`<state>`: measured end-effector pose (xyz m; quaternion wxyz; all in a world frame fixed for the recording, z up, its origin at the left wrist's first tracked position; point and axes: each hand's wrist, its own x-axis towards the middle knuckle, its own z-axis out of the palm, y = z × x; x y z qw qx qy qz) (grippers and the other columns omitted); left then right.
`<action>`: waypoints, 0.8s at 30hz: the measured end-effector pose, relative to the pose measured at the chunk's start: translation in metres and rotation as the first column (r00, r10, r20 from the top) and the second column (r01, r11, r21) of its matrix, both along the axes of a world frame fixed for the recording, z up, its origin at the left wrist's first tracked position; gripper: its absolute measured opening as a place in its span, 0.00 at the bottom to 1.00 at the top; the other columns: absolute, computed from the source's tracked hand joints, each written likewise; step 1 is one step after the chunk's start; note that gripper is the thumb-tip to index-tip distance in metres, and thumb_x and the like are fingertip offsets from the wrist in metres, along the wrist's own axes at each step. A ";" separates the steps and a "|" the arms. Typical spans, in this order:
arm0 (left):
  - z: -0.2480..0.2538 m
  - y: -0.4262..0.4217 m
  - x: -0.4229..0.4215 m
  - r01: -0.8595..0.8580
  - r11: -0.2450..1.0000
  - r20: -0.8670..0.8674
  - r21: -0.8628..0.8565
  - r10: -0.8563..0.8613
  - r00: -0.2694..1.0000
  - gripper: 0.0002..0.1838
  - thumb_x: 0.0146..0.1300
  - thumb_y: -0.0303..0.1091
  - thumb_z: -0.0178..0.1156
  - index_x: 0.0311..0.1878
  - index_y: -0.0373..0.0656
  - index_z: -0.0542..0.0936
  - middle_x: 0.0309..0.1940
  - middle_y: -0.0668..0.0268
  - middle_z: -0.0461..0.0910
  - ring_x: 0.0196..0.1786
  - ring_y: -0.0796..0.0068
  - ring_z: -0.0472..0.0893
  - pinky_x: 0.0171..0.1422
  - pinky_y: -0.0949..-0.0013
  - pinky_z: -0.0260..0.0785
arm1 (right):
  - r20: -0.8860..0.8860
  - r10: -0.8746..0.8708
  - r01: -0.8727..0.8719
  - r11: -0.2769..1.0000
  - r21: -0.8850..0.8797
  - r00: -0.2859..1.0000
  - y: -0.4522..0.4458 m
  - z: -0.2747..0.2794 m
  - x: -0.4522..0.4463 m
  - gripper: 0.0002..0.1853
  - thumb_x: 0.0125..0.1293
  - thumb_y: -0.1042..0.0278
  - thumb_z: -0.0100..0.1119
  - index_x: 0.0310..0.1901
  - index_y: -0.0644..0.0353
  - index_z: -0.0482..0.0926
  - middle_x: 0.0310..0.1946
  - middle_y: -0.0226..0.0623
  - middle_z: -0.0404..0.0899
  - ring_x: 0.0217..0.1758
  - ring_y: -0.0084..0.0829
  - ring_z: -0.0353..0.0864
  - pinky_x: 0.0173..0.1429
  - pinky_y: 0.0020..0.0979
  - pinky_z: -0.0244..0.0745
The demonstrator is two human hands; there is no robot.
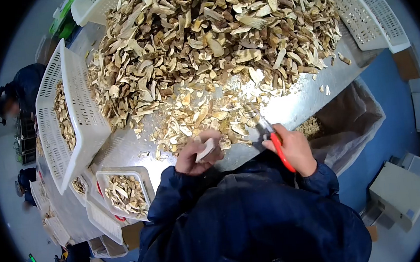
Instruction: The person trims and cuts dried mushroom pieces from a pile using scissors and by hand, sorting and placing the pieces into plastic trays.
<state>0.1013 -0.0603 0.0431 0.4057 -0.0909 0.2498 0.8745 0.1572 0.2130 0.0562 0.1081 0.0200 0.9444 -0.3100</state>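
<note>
My left hand [195, 156] is closed around a pale mushroom slice [206, 150], above the near edge of the metal table. My right hand [295, 150] grips red-handled snips [280, 153] whose metal tip points up and left, apart from the slice. Just beyond both hands lie scattered small mushroom pieces [200, 115]. Behind them rises a large pile of dried mushroom slices [204, 44]. To the left of my left hand, a small white tray [149, 184] holds more slices.
A tall white perforated basket [82, 98] with slices stands at left, another basket [365, 13] at upper right. A lined bin [354, 135] with scraps sits below the table's right edge. Several co-workers, one a person in dark clothing [29, 85], are at far left.
</note>
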 end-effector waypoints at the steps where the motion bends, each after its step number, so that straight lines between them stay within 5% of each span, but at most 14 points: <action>1: -0.013 -0.003 0.005 -0.029 0.993 0.039 0.119 0.024 0.999 0.18 0.59 0.35 0.57 0.50 0.34 0.74 0.28 0.68 0.71 0.25 0.80 0.67 0.40 0.73 0.71 | 0.035 -0.064 0.063 0.998 0.027 0.997 0.004 0.001 -0.001 0.23 0.62 0.44 0.61 0.36 0.60 0.75 0.19 0.50 0.76 0.25 0.53 0.79 0.29 0.47 0.72; 4: -0.024 -0.007 0.016 -0.043 0.968 0.131 0.246 0.011 0.991 0.20 0.59 0.33 0.59 0.53 0.33 0.73 0.31 0.66 0.70 0.26 0.81 0.65 0.49 0.63 0.79 | 0.083 -0.138 0.125 0.982 0.144 0.987 0.018 -0.003 0.001 0.23 0.62 0.44 0.61 0.35 0.60 0.75 0.18 0.51 0.76 0.25 0.53 0.79 0.29 0.47 0.72; 5: -0.039 -0.008 0.020 -0.056 0.896 0.154 0.441 -0.014 0.988 0.23 0.59 0.32 0.59 0.56 0.33 0.70 0.40 0.61 0.72 0.35 0.76 0.74 0.58 0.55 0.78 | 0.039 -0.138 0.129 0.976 0.175 0.990 0.019 -0.006 0.003 0.23 0.62 0.43 0.60 0.34 0.60 0.76 0.18 0.52 0.76 0.24 0.53 0.79 0.29 0.48 0.72; 8: -0.022 -0.008 0.020 -0.005 0.985 0.115 0.170 -0.015 0.993 0.25 0.61 0.32 0.58 0.60 0.33 0.67 0.50 0.55 0.73 0.49 0.67 0.79 0.58 0.56 0.78 | 0.058 -0.069 0.053 0.967 0.251 0.996 0.009 -0.009 0.000 0.24 0.63 0.42 0.57 0.34 0.59 0.75 0.18 0.50 0.77 0.24 0.53 0.79 0.29 0.48 0.72; 9: -0.029 -0.010 0.021 0.032 0.981 0.008 0.192 -0.034 0.999 0.28 0.65 0.39 0.57 0.64 0.34 0.65 0.60 0.52 0.69 0.59 0.60 0.76 0.59 0.57 0.77 | 0.106 0.004 -0.030 0.968 0.250 0.994 0.000 -0.005 -0.002 0.23 0.64 0.41 0.56 0.36 0.58 0.75 0.18 0.49 0.78 0.24 0.53 0.79 0.29 0.48 0.73; 13: -0.019 -0.004 0.021 -0.047 0.965 0.077 0.257 0.028 0.997 0.32 0.70 0.56 0.51 0.63 0.35 0.66 0.57 0.56 0.71 0.56 0.64 0.75 0.59 0.58 0.74 | 0.050 0.109 -0.116 0.979 0.170 0.993 -0.024 0.006 -0.009 0.21 0.59 0.45 0.63 0.40 0.56 0.76 0.18 0.46 0.77 0.25 0.51 0.80 0.30 0.47 0.72; 16: -0.031 -0.003 0.020 -0.043 0.934 0.093 0.354 0.011 0.996 0.28 0.71 0.54 0.49 0.59 0.37 0.69 0.53 0.58 0.72 0.51 0.67 0.73 0.52 0.63 0.74 | -0.040 0.045 -0.037 0.980 0.193 0.998 -0.020 0.002 -0.023 0.20 0.59 0.49 0.65 0.45 0.55 0.76 0.19 0.46 0.78 0.25 0.51 0.79 0.29 0.47 0.72; 20: -0.039 0.005 0.017 -0.017 0.895 0.128 0.447 -0.044 0.991 0.19 0.72 0.46 0.50 0.53 0.39 0.72 0.44 0.62 0.70 0.43 0.72 0.70 0.41 0.71 0.70 | -0.183 0.185 -0.143 0.965 0.219 0.966 -0.015 -0.022 -0.040 0.23 0.58 0.59 0.64 0.55 0.53 0.74 0.29 0.44 0.79 0.35 0.47 0.81 0.37 0.43 0.75; 24: -0.033 0.009 0.008 -0.084 0.855 0.249 0.512 -0.054 0.967 0.15 0.72 0.39 0.51 0.53 0.37 0.69 0.41 0.64 0.68 0.38 0.76 0.69 0.36 0.76 0.66 | -0.051 0.250 -0.231 0.941 0.246 0.967 -0.012 -0.003 -0.044 0.26 0.58 0.62 0.64 0.59 0.52 0.71 0.31 0.43 0.79 0.37 0.48 0.80 0.41 0.43 0.76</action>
